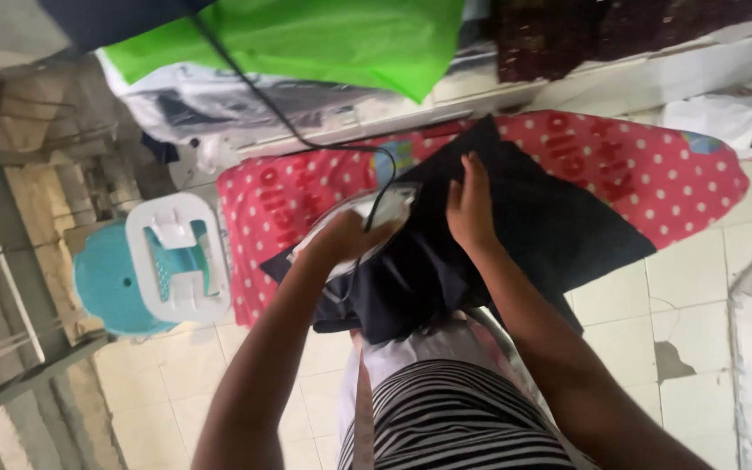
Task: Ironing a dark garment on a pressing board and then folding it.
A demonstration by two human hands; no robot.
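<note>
A dark navy garment (pixel 550 222) lies spread over an ironing board with a red cover dotted white (pixel 681 178). My left hand (pixel 345 235) grips the handle of a white clothes iron (pixel 389 204) resting on the garment's left part. Its black cord (pixel 254 87) runs up and away to the back left. My right hand (pixel 470 204) lies flat on the dark cloth just right of the iron, fingers pointing away from me. The iron's soleplate is hidden under my hand and the cloth.
A turquoise plastic stool (pixel 110 278) with a white and teal object (pixel 176 257) on it stands left of the board. A bright green bag (pixel 341 39) and dark patterned fabric (pixel 594 30) lie beyond the board. Cracked beige floor tiles (pixel 681 322) surround it.
</note>
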